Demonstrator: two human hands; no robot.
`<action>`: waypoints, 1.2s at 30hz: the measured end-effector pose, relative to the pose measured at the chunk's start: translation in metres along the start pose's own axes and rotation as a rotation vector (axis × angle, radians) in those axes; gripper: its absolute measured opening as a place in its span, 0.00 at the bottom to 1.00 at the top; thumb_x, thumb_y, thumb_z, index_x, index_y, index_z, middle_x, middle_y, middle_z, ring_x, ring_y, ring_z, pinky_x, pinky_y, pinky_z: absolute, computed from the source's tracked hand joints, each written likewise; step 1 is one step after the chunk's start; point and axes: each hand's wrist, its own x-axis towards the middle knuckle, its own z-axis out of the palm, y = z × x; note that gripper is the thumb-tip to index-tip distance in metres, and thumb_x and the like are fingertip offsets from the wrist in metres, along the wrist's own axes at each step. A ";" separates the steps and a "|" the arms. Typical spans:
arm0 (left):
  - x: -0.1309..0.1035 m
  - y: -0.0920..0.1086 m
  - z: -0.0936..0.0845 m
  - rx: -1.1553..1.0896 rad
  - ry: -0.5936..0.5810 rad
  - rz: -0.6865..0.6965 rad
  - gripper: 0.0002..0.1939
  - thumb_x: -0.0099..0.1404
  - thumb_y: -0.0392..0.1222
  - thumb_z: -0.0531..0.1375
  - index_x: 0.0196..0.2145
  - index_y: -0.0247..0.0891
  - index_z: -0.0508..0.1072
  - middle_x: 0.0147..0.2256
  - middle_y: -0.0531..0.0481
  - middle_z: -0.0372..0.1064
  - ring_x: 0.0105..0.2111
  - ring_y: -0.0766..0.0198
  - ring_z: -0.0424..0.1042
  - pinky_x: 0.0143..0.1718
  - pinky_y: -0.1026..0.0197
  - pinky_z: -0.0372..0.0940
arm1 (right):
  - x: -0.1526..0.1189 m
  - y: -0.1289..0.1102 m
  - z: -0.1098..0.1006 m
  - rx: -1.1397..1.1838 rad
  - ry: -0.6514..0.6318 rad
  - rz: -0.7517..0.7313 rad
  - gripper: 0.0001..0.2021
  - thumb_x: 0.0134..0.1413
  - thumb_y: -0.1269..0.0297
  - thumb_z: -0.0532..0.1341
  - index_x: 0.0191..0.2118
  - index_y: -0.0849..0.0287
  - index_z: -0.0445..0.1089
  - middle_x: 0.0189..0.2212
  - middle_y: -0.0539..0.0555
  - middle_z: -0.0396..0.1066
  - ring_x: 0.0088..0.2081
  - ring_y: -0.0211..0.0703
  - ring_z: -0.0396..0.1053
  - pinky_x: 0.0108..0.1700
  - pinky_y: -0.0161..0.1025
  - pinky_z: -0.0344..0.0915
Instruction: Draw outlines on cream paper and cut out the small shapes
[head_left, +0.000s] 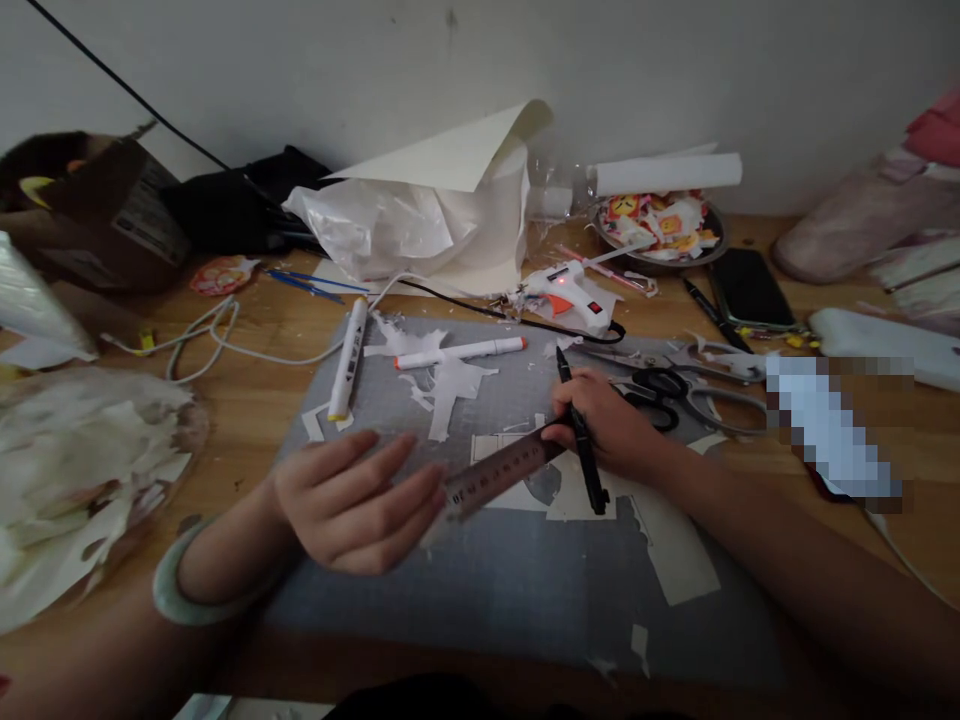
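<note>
My right hand is closed round a black pen and one end of a clear ruler. The ruler slants down to the left, its far end beside the fingertips of my left hand. That hand is palm down with its fingers spread a little; whether its fingertips touch the ruler is hidden. Cut white paper with drawn lines lies under the ruler on the grey cutting mat. Two white markers, one with yellow ends and one with orange ends, rest among paper scraps.
Scissors lie right of my right hand. Behind the mat are a glue gun with its cable, a bowl of wrappers and a plastic bag. Paper scraps fill the left side; a dark phone lies back right.
</note>
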 end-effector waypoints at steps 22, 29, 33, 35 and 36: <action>0.003 -0.029 0.046 -0.059 -0.334 0.032 0.21 0.72 0.53 0.48 0.39 0.34 0.71 0.32 0.47 0.71 0.29 0.60 0.69 0.29 0.59 0.61 | -0.019 -0.027 0.005 -0.435 -0.152 -0.112 0.22 0.68 0.56 0.43 0.34 0.61 0.70 0.23 0.56 0.65 0.27 0.46 0.64 0.26 0.38 0.55; 0.003 -0.029 0.054 -0.138 -0.299 0.007 0.13 0.73 0.44 0.48 0.43 0.36 0.70 0.31 0.50 0.71 0.29 0.61 0.70 0.29 0.59 0.63 | -0.021 -0.026 0.009 -0.371 -0.144 -0.096 0.18 0.66 0.57 0.48 0.36 0.61 0.71 0.25 0.58 0.67 0.30 0.50 0.65 0.29 0.41 0.60; 0.004 -0.029 0.052 -0.156 -0.298 -0.066 0.18 0.73 0.47 0.47 0.41 0.33 0.70 0.31 0.47 0.72 0.30 0.59 0.70 0.30 0.58 0.65 | -0.023 -0.023 0.010 -0.338 -0.139 -0.116 0.13 0.64 0.61 0.52 0.36 0.61 0.71 0.25 0.57 0.67 0.30 0.49 0.64 0.30 0.41 0.61; 0.004 -0.028 0.052 -0.165 -0.291 -0.084 0.17 0.73 0.46 0.47 0.38 0.33 0.71 0.31 0.47 0.72 0.29 0.59 0.71 0.30 0.58 0.65 | -0.024 -0.021 0.010 -0.332 -0.131 -0.142 0.11 0.63 0.61 0.53 0.38 0.61 0.71 0.27 0.59 0.69 0.32 0.51 0.65 0.32 0.43 0.63; 0.004 -0.028 0.052 -0.171 -0.287 -0.081 0.17 0.73 0.45 0.48 0.37 0.33 0.71 0.30 0.47 0.72 0.29 0.60 0.71 0.30 0.58 0.65 | -0.024 -0.020 0.010 -0.326 -0.130 -0.155 0.11 0.63 0.61 0.54 0.39 0.61 0.71 0.28 0.59 0.70 0.33 0.51 0.65 0.33 0.44 0.64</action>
